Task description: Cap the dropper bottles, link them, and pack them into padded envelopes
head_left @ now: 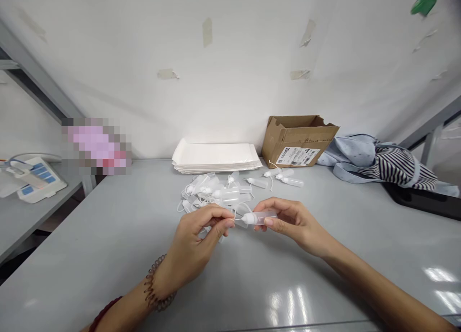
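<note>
My right hand (pixel 300 224) grips a small translucent needle-tip squeeze bottle (pixel 260 218), which lies sideways in my fingers with its white top and thin needle pointing left. A thin white strap curves from the bottle's neck to my left hand (pixel 196 238). The left thumb and fingertips are pinched at the needle's end, on the strap's small cap, mostly hidden by the fingers. Just behind my hands lies a loose pile of similar bottles (pixel 230 193) with straps. A few more bottles (pixel 293 182) rest to the right of the pile.
Against the wall, a stack of white envelopes or sheets (pixel 218 157) lies on the grey table (pixel 118 245). Beside it stands an open cardboard box (pixel 298 142). Blue and striped cloth (pixel 360 159) sits at the right over a black object (pixel 421 200). A white-and-blue device (pixel 41 181) is on the left surface.
</note>
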Tool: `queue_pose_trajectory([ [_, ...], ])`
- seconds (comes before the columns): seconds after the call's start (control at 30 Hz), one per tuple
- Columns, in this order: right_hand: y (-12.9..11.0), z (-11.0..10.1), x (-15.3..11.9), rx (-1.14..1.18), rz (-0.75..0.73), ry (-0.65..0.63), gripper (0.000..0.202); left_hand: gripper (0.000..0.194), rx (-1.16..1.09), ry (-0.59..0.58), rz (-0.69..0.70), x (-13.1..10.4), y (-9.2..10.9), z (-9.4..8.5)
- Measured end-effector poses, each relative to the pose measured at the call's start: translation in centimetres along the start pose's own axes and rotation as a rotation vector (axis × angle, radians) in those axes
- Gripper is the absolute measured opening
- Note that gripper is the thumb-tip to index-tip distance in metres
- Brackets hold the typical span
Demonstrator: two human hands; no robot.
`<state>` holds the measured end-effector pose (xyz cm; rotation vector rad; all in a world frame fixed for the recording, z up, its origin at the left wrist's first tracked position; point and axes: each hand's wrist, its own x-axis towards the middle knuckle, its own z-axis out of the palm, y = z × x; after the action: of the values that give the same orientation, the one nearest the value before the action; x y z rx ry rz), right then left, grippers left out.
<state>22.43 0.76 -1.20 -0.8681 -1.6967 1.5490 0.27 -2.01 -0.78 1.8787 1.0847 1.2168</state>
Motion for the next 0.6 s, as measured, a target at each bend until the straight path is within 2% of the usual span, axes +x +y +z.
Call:
queue_pose_trajectory([
  [0.23,-0.20,0.20,-0.15,-0.017,0.009,0.014,0.018,0.012,-0.013,-0.003,-0.022,-0.02,0.03,-0.07],
  [0.6,-0.72,0.50,-0.32,-0.218,-0.030,0.066,0.020,0.013,0.064,0.010,0.005,0.05,0.20,0.02],
])
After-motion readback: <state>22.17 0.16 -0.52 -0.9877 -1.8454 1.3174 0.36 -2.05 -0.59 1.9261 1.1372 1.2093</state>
